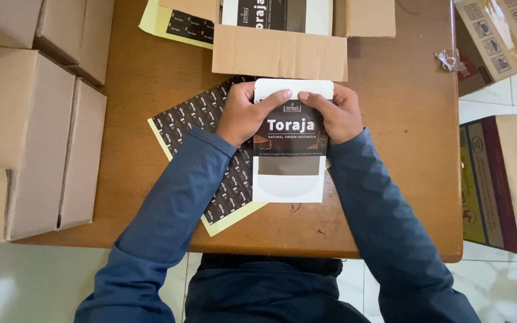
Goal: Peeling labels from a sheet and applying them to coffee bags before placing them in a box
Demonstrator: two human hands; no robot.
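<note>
Both hands grip one flat white pouch with a dark brown printed front panel (290, 149), held over the middle of the brown wooden surface (402, 119). Left hand (245, 113) is closed on the pouch's upper left edge, forefinger stretched across its folded white top; right hand (336, 112) is closed on the upper right edge, its forefinger meeting the other near the centre. Thumbs and palms are hidden behind the pouch. Under it, partly covered by the left blue sleeve (169, 221), lies a pale yellow sheet of small dark rectangular stickers (222, 185). At the far edge sits an open brown cardboard box (279, 52) with a similar pouch inside, cut off by the frame. A second sticker sheet (175, 24) peeks out beside it. Plain closed cardboard cartons (25, 137) stack at the left; printed cartons (501, 36) at the right are cropped
</note>
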